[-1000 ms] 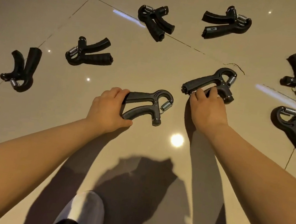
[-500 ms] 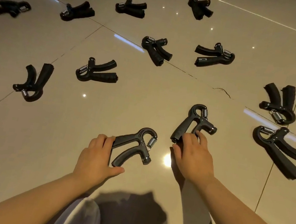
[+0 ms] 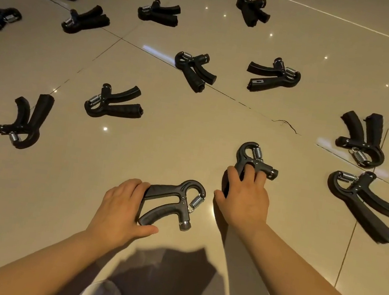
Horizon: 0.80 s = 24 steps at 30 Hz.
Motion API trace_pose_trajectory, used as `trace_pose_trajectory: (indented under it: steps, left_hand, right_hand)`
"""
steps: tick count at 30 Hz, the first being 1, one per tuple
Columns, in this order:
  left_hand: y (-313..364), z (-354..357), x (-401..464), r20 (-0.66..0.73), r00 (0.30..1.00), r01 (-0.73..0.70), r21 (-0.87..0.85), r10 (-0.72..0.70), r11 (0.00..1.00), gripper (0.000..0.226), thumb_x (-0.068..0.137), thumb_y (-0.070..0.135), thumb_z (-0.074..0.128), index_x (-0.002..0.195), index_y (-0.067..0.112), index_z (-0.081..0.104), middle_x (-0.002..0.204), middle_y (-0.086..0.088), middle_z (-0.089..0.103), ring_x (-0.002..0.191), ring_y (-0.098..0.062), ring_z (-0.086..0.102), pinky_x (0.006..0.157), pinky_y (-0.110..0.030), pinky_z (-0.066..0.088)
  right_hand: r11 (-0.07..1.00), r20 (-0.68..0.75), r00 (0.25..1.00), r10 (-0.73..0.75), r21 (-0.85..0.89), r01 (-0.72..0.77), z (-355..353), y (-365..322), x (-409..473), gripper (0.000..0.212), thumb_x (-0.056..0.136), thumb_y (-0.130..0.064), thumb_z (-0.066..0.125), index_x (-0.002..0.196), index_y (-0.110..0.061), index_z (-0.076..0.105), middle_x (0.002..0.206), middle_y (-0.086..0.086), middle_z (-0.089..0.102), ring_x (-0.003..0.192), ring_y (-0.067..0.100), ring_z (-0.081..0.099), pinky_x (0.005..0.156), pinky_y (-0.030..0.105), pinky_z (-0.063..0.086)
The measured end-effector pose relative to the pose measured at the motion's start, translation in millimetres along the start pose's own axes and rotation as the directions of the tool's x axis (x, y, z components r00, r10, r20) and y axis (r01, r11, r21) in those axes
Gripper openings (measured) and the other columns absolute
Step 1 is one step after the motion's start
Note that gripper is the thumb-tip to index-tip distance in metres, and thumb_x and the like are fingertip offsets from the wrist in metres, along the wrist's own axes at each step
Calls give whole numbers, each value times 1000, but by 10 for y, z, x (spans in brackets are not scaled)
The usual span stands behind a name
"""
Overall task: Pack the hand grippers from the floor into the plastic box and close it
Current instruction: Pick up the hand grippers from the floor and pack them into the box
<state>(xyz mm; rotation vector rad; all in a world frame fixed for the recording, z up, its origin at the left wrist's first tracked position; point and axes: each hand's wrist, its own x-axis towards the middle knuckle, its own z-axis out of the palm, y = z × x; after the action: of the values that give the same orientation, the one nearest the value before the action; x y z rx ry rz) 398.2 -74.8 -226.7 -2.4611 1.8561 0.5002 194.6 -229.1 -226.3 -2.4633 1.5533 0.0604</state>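
Your left hand (image 3: 120, 208) grips the handles of a black hand gripper (image 3: 172, 202) with a hooked head and steel spring, lying on the glossy tiled floor (image 3: 190, 131); just right of it, your right hand (image 3: 243, 200) curls round a second gripper (image 3: 252, 159); more lie scattered beyond.

Hand grippers, all black w/ metal springs, on the tiled floor (image 3: 191, 126): 14 in view. 2 are in hand, one in the left hand (image 3: 120, 208) at (image 3: 171, 200), one under the right hand (image 3: 243, 200) at (image 3: 253, 160). The other 12 lie loose: 2 at right, 2 mid-left, 2 centre, 6 along the far rows. Hands: 2. Blurred ones at far left counted roughly.
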Motion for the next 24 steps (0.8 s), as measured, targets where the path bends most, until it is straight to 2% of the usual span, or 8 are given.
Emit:
trace_pose_trajectory:
  steps: [3, 5, 7, 10, 13, 19, 22, 24]
  left_hand:
    - [66, -9, 7, -31, 999, 27, -11, -27, 1000, 89, 54, 73, 49, 118, 13, 54, 105, -6, 56, 96, -29, 57, 79, -43, 47]
    - [126, 9, -40, -42, 998, 52, -41, -54, 998, 91, 55, 71, 49, 123, 12, 51, 111, -8, 54, 101, -31, 55, 82, -45, 46]
    - [154, 42, -95, -23, 996, 80, -71, -82, 994, 97, 57, 69, 51, 134, 11, 42, 124, -9, 47, 110, -31, 50, 88, -46, 43]
    - [161, 69, -136, -11, 997, 71, -101, -72, 992, 99, 61, 64, 53, 142, 11, 33, 134, -12, 40, 114, -33, 48, 92, -46, 43]
    - [201, -8, -119, -21, 995, 93, -162, -98, 982, 95, 59, 53, 59, 142, 12, 36, 133, -11, 42, 112, -32, 51, 92, -41, 43]
    - [500, -226, -71, -92, 991, 49, -393, -92, 918, 79, 62, 36, 71, 135, 18, 44, 128, -3, 45, 110, -16, 45, 92, -26, 37]
    - [753, -339, -41, -152, 978, 40, -524, -140, 851, 70, 66, 24, 80, 128, 22, 48, 121, 4, 48, 102, -7, 45, 88, -24, 40]
    - [904, -426, -49, -190, 968, 22, -584, -163, 812, 64, 65, 23, 81, 122, 27, 50, 115, 8, 49, 100, -7, 47, 88, -23, 43]
  right_hand:
    - [995, -76, 994, -77, 62, 82, 56, 189, -209, 50, 67, -25, 72, 113, -12, 59, 119, 17, 54, 100, 33, 46, 73, 40, 52]
    - [985, -86, 990, -110, 124, 121, 78, 310, -365, 56, 69, -21, 70, 122, -11, 55, 126, 19, 49, 110, 33, 41, 87, 45, 50]
    - [974, -29, 999, -27, 223, 33, 50, 397, -458, 70, 73, -25, 70, 137, -18, 41, 140, 16, 33, 124, 31, 31, 94, 42, 45]
    - [941, 101, 983, 154, 290, -177, -27, 443, -499, 82, 74, -36, 70, 142, -25, 27, 130, 10, 36, 122, 29, 31, 89, 37, 43]
    - [960, 122, 983, 134, 230, -159, -55, 412, -489, 78, 75, -34, 68, 141, -25, 26, 115, 11, 43, 110, 30, 39, 85, 36, 44]
    - [933, 203, 971, 125, 308, -184, -264, 425, -422, 80, 71, -34, 71, 138, -25, 30, 116, 12, 46, 107, 31, 44, 83, 34, 42]
    - [837, 261, 955, 142, 483, -257, -494, 433, -423, 71, 70, -34, 74, 131, -24, 40, 113, 5, 51, 99, 24, 52, 79, 32, 45]
    - [654, 330, 921, 209, 653, -382, -687, 448, -442, 58, 70, -31, 77, 121, -24, 48, 105, -1, 54, 93, 21, 57, 78, 34, 49]
